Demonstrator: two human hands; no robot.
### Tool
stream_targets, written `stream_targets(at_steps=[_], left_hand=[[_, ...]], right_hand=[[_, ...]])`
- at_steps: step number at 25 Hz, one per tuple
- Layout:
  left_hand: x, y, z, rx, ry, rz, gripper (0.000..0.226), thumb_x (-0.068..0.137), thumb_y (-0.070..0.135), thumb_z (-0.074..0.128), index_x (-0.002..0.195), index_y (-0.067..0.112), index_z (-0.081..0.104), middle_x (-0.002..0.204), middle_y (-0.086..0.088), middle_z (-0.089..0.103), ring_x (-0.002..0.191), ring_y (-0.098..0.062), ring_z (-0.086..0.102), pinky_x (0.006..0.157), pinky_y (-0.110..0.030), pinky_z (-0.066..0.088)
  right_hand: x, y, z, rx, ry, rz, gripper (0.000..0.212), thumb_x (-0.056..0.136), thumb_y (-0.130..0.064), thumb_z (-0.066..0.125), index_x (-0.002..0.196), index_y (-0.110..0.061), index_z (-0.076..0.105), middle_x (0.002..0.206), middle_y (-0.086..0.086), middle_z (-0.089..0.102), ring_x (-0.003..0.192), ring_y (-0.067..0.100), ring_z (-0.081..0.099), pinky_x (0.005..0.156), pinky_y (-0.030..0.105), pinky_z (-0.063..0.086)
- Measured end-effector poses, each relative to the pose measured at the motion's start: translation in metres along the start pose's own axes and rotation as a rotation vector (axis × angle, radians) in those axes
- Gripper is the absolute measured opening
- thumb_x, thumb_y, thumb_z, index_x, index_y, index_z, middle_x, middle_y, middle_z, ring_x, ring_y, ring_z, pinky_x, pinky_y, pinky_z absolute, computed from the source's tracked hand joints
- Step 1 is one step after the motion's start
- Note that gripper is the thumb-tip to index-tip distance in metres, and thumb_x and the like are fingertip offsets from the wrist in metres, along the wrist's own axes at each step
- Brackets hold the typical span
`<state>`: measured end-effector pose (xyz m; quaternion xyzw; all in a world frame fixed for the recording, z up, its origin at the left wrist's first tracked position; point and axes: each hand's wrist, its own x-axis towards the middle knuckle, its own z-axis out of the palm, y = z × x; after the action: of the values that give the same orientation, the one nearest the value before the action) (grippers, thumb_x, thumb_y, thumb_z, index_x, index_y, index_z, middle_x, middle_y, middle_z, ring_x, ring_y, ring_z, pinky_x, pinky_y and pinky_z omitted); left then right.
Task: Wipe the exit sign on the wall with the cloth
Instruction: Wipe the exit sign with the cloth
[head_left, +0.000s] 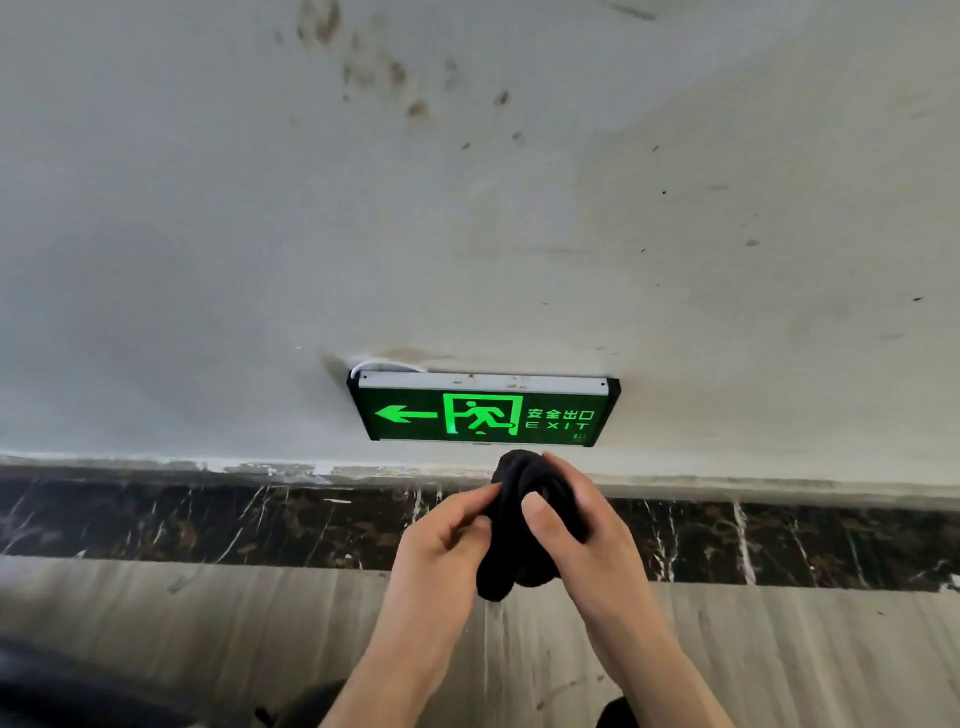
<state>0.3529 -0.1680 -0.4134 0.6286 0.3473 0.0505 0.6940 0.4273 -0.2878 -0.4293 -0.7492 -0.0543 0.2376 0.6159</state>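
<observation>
A lit green exit sign (483, 410) with a left arrow, a running figure and the word EXIT is mounted low on the pale wall, with a silver strip along its top edge. Just below it I hold a bunched black cloth (519, 540) with both hands. My left hand (441, 540) pinches the cloth's left side between thumb and fingers. Gripping the cloth's right side, my right hand (576, 525) has its thumb pressed on the front. The cloth's top sits a little under the sign's lower edge, not touching it.
A white cable (384, 364) loops out at the sign's upper left corner. A dark marble skirting band (208, 519) runs along the base of the stained wall (467, 208). Grey striped floor (208, 623) lies below. Dark shapes show at the bottom edge.
</observation>
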Motion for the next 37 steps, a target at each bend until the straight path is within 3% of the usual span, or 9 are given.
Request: stream_targets(at_steps=[2, 6, 10, 14, 19, 23, 27, 31, 37], left_hand=[[0.011, -0.014, -0.001, -0.001, -0.028, 0.015, 0.053, 0.103, -0.005, 0.045, 0.097, 0.034, 0.080, 0.102, 0.002, 0.079, 0.100, -0.017, 0.072, 0.087, -0.041, 0.061], [0.026, -0.025, -0.008, -0.064, -0.130, 0.058, 0.057, 0.104, -0.006, 0.043, 0.089, 0.031, 0.084, 0.101, 0.002, 0.079, 0.097, -0.011, 0.074, 0.074, -0.018, 0.060], [0.037, -0.019, -0.027, 0.083, -0.026, 0.161, 0.046, 0.105, 0.008, 0.048, 0.089, 0.036, 0.081, 0.100, 0.006, 0.078, 0.092, -0.006, 0.073, 0.071, -0.014, 0.058], [0.057, 0.028, -0.053, 0.554, 0.329, 0.581, 0.024, 0.101, 0.036, 0.041, 0.111, 0.047, 0.060, 0.118, 0.030, 0.057, 0.108, 0.010, 0.057, 0.086, -0.008, 0.047], [0.111, 0.126, -0.068, 0.973, 0.733, 1.283, 0.048, 0.096, 0.028, 0.045, 0.139, 0.008, 0.054, 0.152, -0.019, 0.043, 0.142, -0.038, 0.031, 0.117, -0.049, 0.022], [0.153, 0.186, -0.077, 1.268, 0.808, 1.612, 0.055, 0.101, 0.034, 0.044, 0.151, 0.013, 0.038, 0.157, -0.020, 0.033, 0.145, -0.042, 0.025, 0.120, -0.055, 0.008], [0.180, 0.206, -0.090, 1.369, 0.818, 1.693, 0.064, 0.099, 0.044, 0.042, 0.155, 0.016, 0.029, 0.159, -0.011, 0.020, 0.146, -0.036, 0.014, 0.121, -0.046, -0.012], [0.200, 0.207, -0.092, 1.400, 0.915, 1.730, 0.068, 0.097, 0.047, 0.045, 0.156, 0.020, 0.026, 0.158, -0.009, 0.019, 0.145, -0.036, 0.012, 0.116, -0.063, 0.006], [0.207, 0.212, -0.089, 1.341, 0.980, 1.855, 0.064, 0.096, 0.049, 0.036, 0.149, 0.015, 0.044, 0.150, -0.015, 0.047, 0.139, -0.039, 0.033, 0.112, -0.066, 0.022]], right_hand=[[0.011, 0.015, 0.004, 0.018, 0.025, -0.032, 0.049, 0.064, -0.054, 0.069, 0.112, -0.049, 0.061, 0.109, -0.024, 0.068, 0.103, 0.001, 0.062, 0.081, 0.030, 0.056], [0.028, 0.036, 0.012, 0.023, 0.084, -0.105, 0.039, 0.068, -0.040, 0.077, 0.105, -0.044, 0.064, 0.102, -0.019, 0.069, 0.096, 0.000, 0.063, 0.080, 0.025, 0.053], [0.037, 0.041, 0.019, 0.074, 0.098, -0.132, 0.033, 0.075, -0.031, 0.077, 0.099, -0.049, 0.063, 0.097, -0.023, 0.068, 0.094, 0.001, 0.063, 0.078, 0.025, 0.051], [0.036, 0.031, 0.020, 0.141, 0.100, -0.126, 0.034, 0.076, -0.027, 0.077, 0.097, -0.051, 0.064, 0.096, -0.019, 0.070, 0.098, 0.010, 0.064, 0.078, 0.030, 0.054], [0.032, 0.017, 0.016, 0.137, 0.124, -0.194, 0.032, 0.078, -0.031, 0.071, 0.105, -0.046, 0.061, 0.103, -0.018, 0.068, 0.100, 0.005, 0.062, 0.093, 0.041, 0.052], [0.033, 0.011, 0.014, 0.125, 0.148, -0.185, 0.035, 0.080, -0.030, 0.072, 0.107, -0.046, 0.055, 0.106, -0.014, 0.064, 0.100, 0.007, 0.061, 0.090, 0.039, 0.054], [0.048, 0.002, 0.024, 0.035, 0.220, -0.236, 0.040, 0.072, -0.036, 0.077, 0.098, -0.055, 0.053, 0.096, -0.026, 0.066, 0.092, -0.006, 0.060, 0.076, 0.021, 0.050], [0.075, -0.014, 0.058, -0.341, 0.262, -0.488, 0.050, 0.076, -0.038, 0.074, 0.115, -0.053, 0.047, 0.106, -0.036, 0.061, 0.098, -0.014, 0.055, 0.081, 0.010, 0.045], [0.127, -0.025, 0.129, -0.825, 0.219, -0.885, 0.065, 0.062, -0.012, 0.086, 0.121, -0.017, 0.061, 0.110, 0.003, 0.069, 0.096, 0.024, 0.066, 0.076, 0.035, 0.058]])
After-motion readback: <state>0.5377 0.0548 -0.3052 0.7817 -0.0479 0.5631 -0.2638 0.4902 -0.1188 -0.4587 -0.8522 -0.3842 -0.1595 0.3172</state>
